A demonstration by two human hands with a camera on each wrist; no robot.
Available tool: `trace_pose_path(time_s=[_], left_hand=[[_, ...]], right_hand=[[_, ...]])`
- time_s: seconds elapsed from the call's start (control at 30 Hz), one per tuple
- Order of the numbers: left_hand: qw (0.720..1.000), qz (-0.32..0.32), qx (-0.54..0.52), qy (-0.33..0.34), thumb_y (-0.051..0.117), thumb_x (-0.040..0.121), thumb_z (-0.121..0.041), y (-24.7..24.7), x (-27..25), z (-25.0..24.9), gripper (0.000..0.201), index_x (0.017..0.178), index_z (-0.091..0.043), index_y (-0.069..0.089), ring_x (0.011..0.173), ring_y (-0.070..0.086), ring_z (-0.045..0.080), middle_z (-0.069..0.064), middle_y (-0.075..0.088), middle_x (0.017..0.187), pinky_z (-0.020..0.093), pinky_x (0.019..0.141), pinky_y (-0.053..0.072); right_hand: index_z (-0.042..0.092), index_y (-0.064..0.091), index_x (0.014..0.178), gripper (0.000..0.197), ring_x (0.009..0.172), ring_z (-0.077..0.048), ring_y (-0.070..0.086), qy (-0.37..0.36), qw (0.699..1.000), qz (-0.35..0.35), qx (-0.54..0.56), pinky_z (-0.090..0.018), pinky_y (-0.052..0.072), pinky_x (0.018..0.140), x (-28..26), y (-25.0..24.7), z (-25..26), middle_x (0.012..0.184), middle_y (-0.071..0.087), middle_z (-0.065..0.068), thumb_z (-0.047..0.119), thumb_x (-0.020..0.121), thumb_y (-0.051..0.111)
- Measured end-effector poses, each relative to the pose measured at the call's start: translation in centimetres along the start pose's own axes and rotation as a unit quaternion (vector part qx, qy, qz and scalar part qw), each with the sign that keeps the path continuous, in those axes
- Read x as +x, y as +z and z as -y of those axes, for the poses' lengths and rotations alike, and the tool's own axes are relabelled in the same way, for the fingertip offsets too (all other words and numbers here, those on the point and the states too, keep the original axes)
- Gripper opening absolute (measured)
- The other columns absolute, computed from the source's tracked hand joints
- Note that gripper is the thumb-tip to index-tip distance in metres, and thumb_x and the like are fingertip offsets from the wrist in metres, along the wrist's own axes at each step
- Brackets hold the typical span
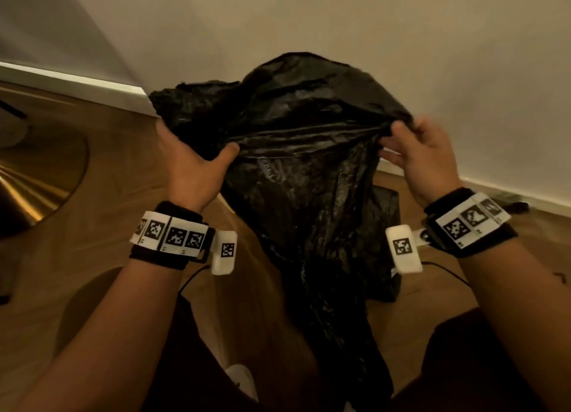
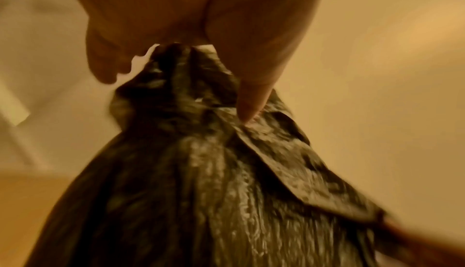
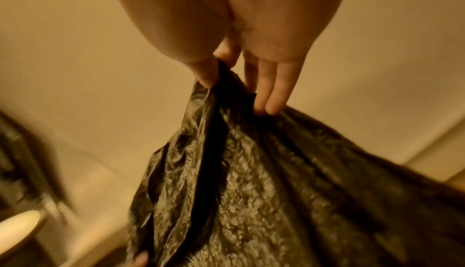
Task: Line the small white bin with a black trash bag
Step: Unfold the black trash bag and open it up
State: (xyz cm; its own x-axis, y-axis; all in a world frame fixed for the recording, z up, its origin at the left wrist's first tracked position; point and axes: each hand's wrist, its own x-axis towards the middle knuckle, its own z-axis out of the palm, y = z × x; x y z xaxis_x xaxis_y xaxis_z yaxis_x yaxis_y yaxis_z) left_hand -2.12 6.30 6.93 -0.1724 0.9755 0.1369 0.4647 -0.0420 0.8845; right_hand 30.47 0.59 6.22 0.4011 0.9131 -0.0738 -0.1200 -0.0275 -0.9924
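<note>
A crinkled black trash bag (image 1: 302, 170) hangs in the air in front of me, its upper edge stretched between my hands and its tail dropping toward my lap. My left hand (image 1: 197, 152) grips the left side, thumb on the near face, fingers hidden behind the plastic. My right hand (image 1: 398, 139) pinches the right corner. In the left wrist view, the thumb (image 2: 249, 102) presses bunched bag (image 2: 201, 191). In the right wrist view, thumb and fingers (image 3: 266, 92) pinch a fold of the bag (image 3: 251, 191). I cannot clearly make out the white bin.
A pale wall (image 1: 370, 25) with a white baseboard (image 1: 77, 87) stands close behind the bag. A brass round base (image 1: 37, 170) lies on the wooden floor at left. A flat black pack (image 1: 387, 213) lies on the floor behind the bag. A small white object (image 1: 241, 377) shows near my legs.
</note>
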Motion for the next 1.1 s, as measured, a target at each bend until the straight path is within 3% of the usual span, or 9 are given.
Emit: trace_pose_path(time_s=[0.1, 0.17, 0.3, 0.4, 0.53, 0.7, 0.8, 0.93, 1.1], left_hand=[[0.981, -0.008, 0.143, 0.133, 0.078, 0.067, -0.061, 0.4, -1.4, -1.5, 0.126, 0.155, -0.010, 0.003, 0.151, 0.006, 0.027, 0.014, 0.006, 0.163, 0.039, 0.124, 0.009], [0.962, 0.086, 0.141, 0.220, 0.079, 0.065, -0.064, 1.4, -2.6, -2.8, 0.134, 0.156, -0.009, -0.003, 0.151, 0.011, 0.028, 0.011, 0.001, 0.164, 0.042, 0.123, 0.017], [0.938, 0.279, 0.086, 0.188, 0.084, 0.074, -0.032, 3.4, -4.0, -3.5, 0.106, 0.155, -0.020, 0.015, 0.113, 0.059, 0.003, -0.008, 0.056, 0.133, 0.010, 0.089, 0.045], [0.950, 0.224, 0.082, 0.203, 0.072, 0.087, -0.025, 3.2, -4.1, -3.3, 0.018, 0.101, -0.015, 0.068, 0.073, 0.062, -0.006, -0.011, 0.066, 0.079, 0.013, 0.063, 0.042], [0.991, 0.104, -0.054, 0.065, 0.067, 0.090, -0.031, 2.2, -2.3, -3.1, 0.021, 0.084, -0.011, 0.070, 0.079, 0.068, 0.014, 0.006, 0.072, 0.083, 0.031, 0.071, 0.055], [0.987, -0.021, -0.158, -0.007, 0.065, 0.092, -0.025, -1.4, 1.3, -2.2, 0.005, 0.092, -0.021, 0.069, 0.084, 0.068, -0.003, -0.015, 0.070, 0.089, 0.023, 0.080, 0.056], [0.986, -0.123, -0.114, -0.018, 0.064, 0.089, -0.035, -5.3, 3.7, -0.6, 0.029, 0.109, -0.014, 0.070, 0.089, 0.066, -0.010, -0.011, 0.071, 0.101, 0.016, 0.080, 0.053], [0.982, -0.096, 0.161, -0.015, 0.069, 0.079, -0.039, -6.8, 3.7, -0.2, 0.063, 0.133, -0.012, 0.052, 0.124, 0.053, 0.018, 0.009, 0.057, 0.134, 0.030, 0.101, 0.043], [0.924, 0.031, 0.313, 0.217, 0.074, 0.074, -0.049, -1.9, 0.0, -5.3, 0.109, 0.154, -0.013, 0.011, 0.149, 0.009, 0.039, 0.017, 0.014, 0.161, 0.050, 0.121, 0.009]], right_hand=[[0.020, 0.052, 0.087, 0.013, 0.086, -0.021, 0.064, -0.055, 0.985, 0.135, -0.094, -0.039, 0.051, 0.080, -1.9, 2.1, 0.0, 0.085, 0.062, -0.003, 0.013, 0.096, 0.058], [0.009, 0.053, 0.090, 0.007, 0.076, -0.009, 0.059, -0.085, 0.964, 0.232, -0.103, -0.026, 0.047, 0.073, -3.6, 3.6, 0.2, 0.079, 0.060, 0.005, 0.006, 0.096, 0.057], [-0.001, 0.054, 0.095, 0.003, 0.081, -0.008, 0.062, -0.093, 0.953, 0.287, -0.017, -0.022, 0.049, 0.077, -5.8, 5.6, 1.1, 0.090, 0.063, -0.007, -0.002, 0.094, 0.056], [0.016, 0.054, 0.112, 0.032, 0.098, -0.013, 0.065, -0.049, 0.970, 0.230, -0.053, -0.028, 0.052, 0.086, -5.7, 5.3, 0.3, 0.115, 0.063, -0.002, 0.021, 0.086, 0.073], [0.034, 0.013, 0.154, 0.113, 0.132, 0.004, 0.040, 0.072, 0.909, 0.349, -0.215, -0.014, 0.038, 0.105, -6.9, 5.3, -2.8, 0.148, 0.035, 0.023, 0.047, 0.068, 0.085], [0.020, 0.069, 0.105, 0.035, 0.092, -0.016, 0.066, 0.035, 0.761, 0.410, -0.501, -0.034, 0.054, 0.084, -6.0, 3.6, -7.1, 0.102, 0.071, 0.001, 0.042, 0.079, 0.076], [0.016, 0.070, 0.084, 0.019, 0.078, -0.020, 0.063, -0.019, 0.771, 0.313, -0.555, -0.031, 0.047, 0.070, -2.0, -0.5, -4.3, 0.081, 0.067, -0.001, 0.035, 0.082, 0.074], [0.021, 0.072, 0.089, 0.008, 0.083, -0.027, 0.064, -0.086, 0.797, 0.169, -0.573, -0.035, 0.050, 0.073, 0.7, -3.6, -0.7, 0.082, 0.068, -0.002, 0.029, 0.086, 0.070], [0.021, 0.072, 0.088, 0.011, 0.077, -0.026, 0.066, -0.204, 0.782, 0.202, -0.553, -0.032, 0.046, 0.069, -1.0, 0.8, 1.5, 0.078, 0.071, -0.001, 0.018, 0.082, 0.063]])
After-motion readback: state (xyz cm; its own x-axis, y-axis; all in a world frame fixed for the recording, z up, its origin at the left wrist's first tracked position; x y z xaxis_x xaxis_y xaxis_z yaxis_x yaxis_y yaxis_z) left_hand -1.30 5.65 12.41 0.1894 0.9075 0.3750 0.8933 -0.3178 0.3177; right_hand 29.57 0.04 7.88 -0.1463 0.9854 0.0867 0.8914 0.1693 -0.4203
